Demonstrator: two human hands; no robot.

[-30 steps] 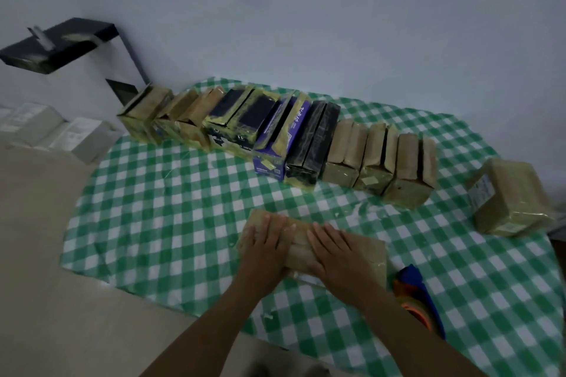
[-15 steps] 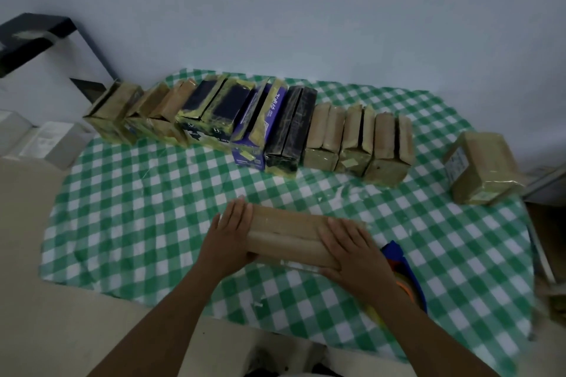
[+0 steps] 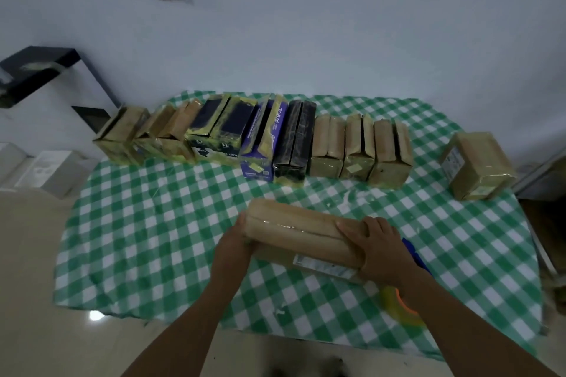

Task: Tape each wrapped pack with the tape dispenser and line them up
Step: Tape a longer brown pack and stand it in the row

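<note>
A long tan wrapped pack [image 3: 298, 231] is tipped up on its long edge at the middle of the green checked table [image 3: 147, 242], a white label on its near face. My left hand [image 3: 234, 249] grips its left end and my right hand [image 3: 378, 249] grips its right end, fingers curled over the top. A row of taped packs [image 3: 254, 138], tan, black and purple, stands side by side along the far edge. The tape dispenser [image 3: 407, 300], blue with an orange-cored roll, lies just behind my right wrist, partly hidden.
One more tan pack [image 3: 477, 165] lies apart at the table's far right corner. A black shelf [image 3: 36, 70] and white boxes [image 3: 46, 168] sit to the left beyond the table. The wall runs close behind the row.
The pack has gone from lying flat under both palms to standing on its long edge. My hands slid apart to its two ends and now grip them.
</note>
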